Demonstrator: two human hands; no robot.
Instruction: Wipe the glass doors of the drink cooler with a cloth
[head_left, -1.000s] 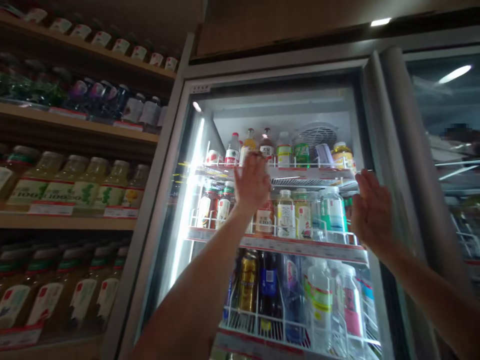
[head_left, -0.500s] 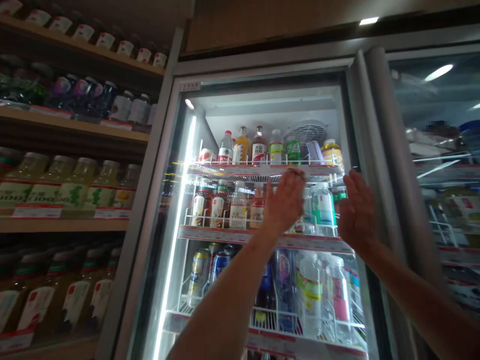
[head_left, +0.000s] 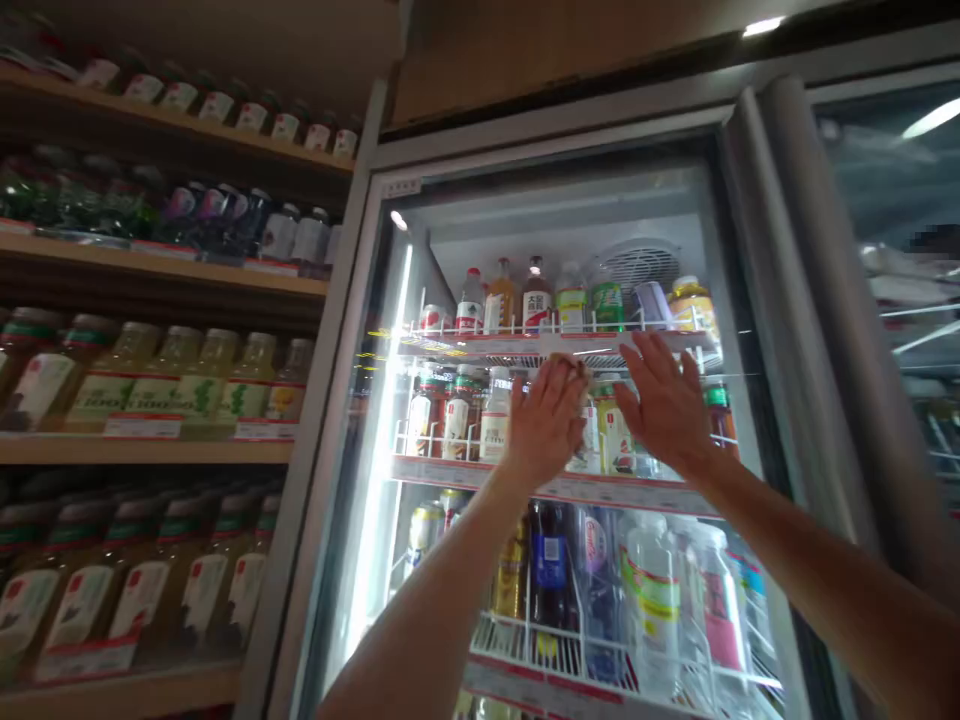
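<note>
My left hand (head_left: pixel 546 425) lies flat against the glass door (head_left: pixel 465 225) of a lit drinks fridge, at the height of the upper shelves. A crumpled, light brownish cloth (head_left: pixel 583 392) shows past its fingertips and along its right side; the palm hides the rest. To the right, my right hand (head_left: pixel 666 405) is spread with fingers apart and holds nothing. It is at or very close to the glass; I cannot tell whether it touches. Behind the glass, bottles (head_left: pixel 536 297) stand on the top shelf, and my hands partly cover the second row.
A vertical metal door handle (head_left: pixel 802 230) runs beside the glass on the right, with another fridge door (head_left: pixel 892 190) beyond it. Wooden shelves (head_left: pixel 172 450) with rows of bottled drinks stand at the left. Cans and bottles (head_left: pixel 551 560) fill the lower fridge shelf.
My right hand has moved left from near the door's right frame, closer to my left hand, with its fingers spreading. My left hand has shifted slightly left over the glass. The view has shifted too.
</note>
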